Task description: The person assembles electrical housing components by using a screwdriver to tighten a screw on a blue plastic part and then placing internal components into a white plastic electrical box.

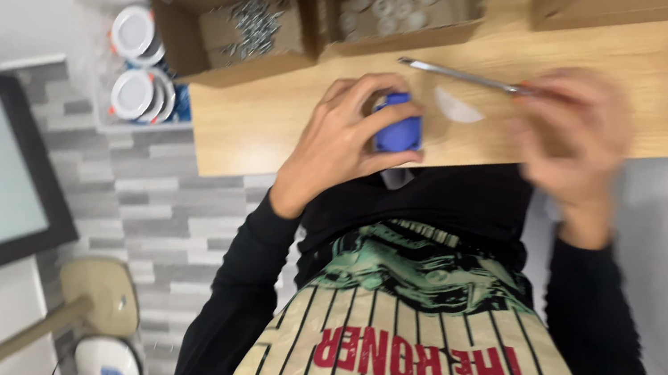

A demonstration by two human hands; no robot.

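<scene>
Behind the hands, open brown cardboard boxes [244, 23] of small parts.

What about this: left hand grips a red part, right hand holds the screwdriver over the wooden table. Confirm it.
Wrong colour. The head view shows the left hand gripping a blue part, not red. The right hand does hold the screwdriver over the wooden table.

One camera only — worn on the person's head, it looked steeply down past the chest and striped shirt [414, 355] to the wooden tabletop [272, 127] close below. The far edge of the table sat at the top of the frame, the tiled floor [145, 183] at the left. Both hands were near the lens (the right one blurred) — no second view shared the scene.
</scene>
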